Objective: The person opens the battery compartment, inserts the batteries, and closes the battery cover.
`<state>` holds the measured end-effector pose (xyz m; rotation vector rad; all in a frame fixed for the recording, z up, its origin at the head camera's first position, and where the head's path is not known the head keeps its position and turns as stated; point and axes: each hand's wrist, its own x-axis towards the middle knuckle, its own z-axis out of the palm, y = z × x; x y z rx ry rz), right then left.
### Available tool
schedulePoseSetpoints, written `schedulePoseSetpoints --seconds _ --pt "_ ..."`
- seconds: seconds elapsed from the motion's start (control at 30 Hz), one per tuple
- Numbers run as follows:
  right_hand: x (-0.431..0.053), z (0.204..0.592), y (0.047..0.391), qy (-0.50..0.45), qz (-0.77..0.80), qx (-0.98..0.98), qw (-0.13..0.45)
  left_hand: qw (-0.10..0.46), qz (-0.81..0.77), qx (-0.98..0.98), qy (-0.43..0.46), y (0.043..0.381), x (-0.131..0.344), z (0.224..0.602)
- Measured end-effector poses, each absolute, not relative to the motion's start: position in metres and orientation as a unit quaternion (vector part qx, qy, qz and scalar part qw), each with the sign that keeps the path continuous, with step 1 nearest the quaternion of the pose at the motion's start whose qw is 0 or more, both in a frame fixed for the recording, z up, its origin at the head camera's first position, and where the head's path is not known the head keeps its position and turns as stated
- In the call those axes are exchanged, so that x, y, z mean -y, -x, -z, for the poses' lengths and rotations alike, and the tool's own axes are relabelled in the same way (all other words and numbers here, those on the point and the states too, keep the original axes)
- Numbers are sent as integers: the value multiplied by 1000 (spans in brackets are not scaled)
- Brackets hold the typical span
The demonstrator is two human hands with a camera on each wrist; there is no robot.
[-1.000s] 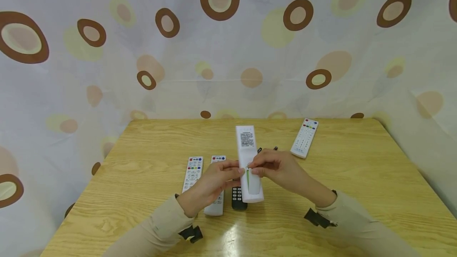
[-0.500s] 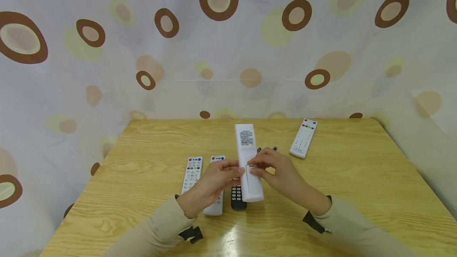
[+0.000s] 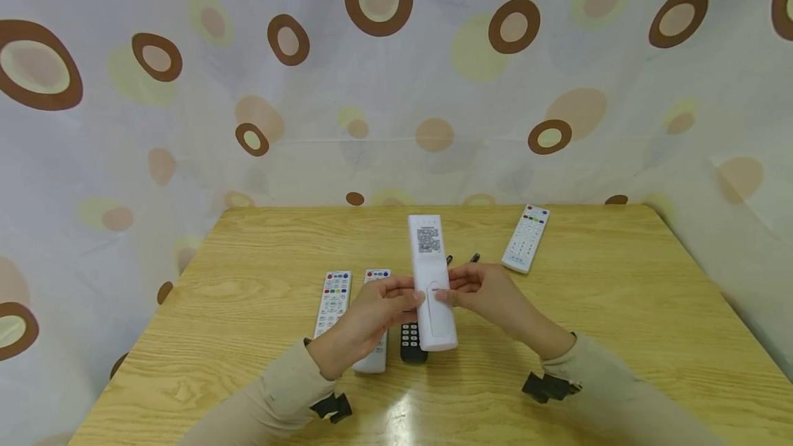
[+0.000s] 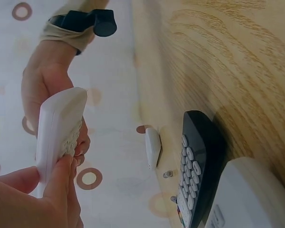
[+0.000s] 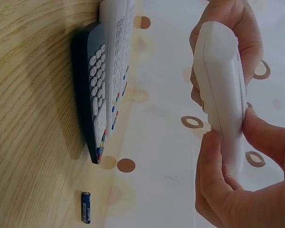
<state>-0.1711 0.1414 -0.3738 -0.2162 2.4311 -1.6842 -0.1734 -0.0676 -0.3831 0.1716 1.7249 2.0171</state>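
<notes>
A white remote control (image 3: pixel 427 267) is held up over the table, its back with a printed label facing the head camera. My left hand (image 3: pixel 368 319) grips its left edge, thumb on the back and fingers underneath. From the right side my right hand (image 3: pixel 498 298) pinches it, thumb on the battery cover (image 3: pixel 442 321) and fingers at the far edge. The cover lies in the remote's back, seemingly flush. In the right wrist view, the fingertips (image 5: pixel 212 145) touch the button side. Behind my right hand lie two small batteries (image 3: pixel 475 258), partly hidden in the head view.
Two white remotes (image 3: pixel 333 301) (image 3: pixel 370 360) lie face up on the left of the wooden table (image 3: pixel 557 377). A black remote (image 3: pixel 414 346) lies partly beneath the held one. Another white remote (image 3: pixel 525 239) is at the back right. A patterned curtain (image 3: pixel 396 88) hangs behind.
The battery cover has gone from tilted, with a green gap showing, to lying against the remote's back. My right fingers have slid from the cover's top to the remote's right edge.
</notes>
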Motion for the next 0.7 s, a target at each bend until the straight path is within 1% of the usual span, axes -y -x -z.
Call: schedulePoseSetpoints --seconds 0.23,0.33,0.4,0.5,0.6,0.7 --pt "-141 379 172 73 567 -817 74 232 -731 -640 -52 174 65 386" --pt "-140 381 171 79 558 -824 56 229 -728 -645 -44 176 64 387" --pt "-137 381 170 79 551 -830 31 224 -727 -648 -41 177 63 388" --pt "-131 382 165 83 523 -848 -20 223 -729 -646 -33 178 62 389" --pt "-124 381 156 115 478 -868 -74 224 -734 -640 -30 179 61 389" --pt "-118 377 146 149 430 -885 -99 223 -738 -636 -33 179 59 389"
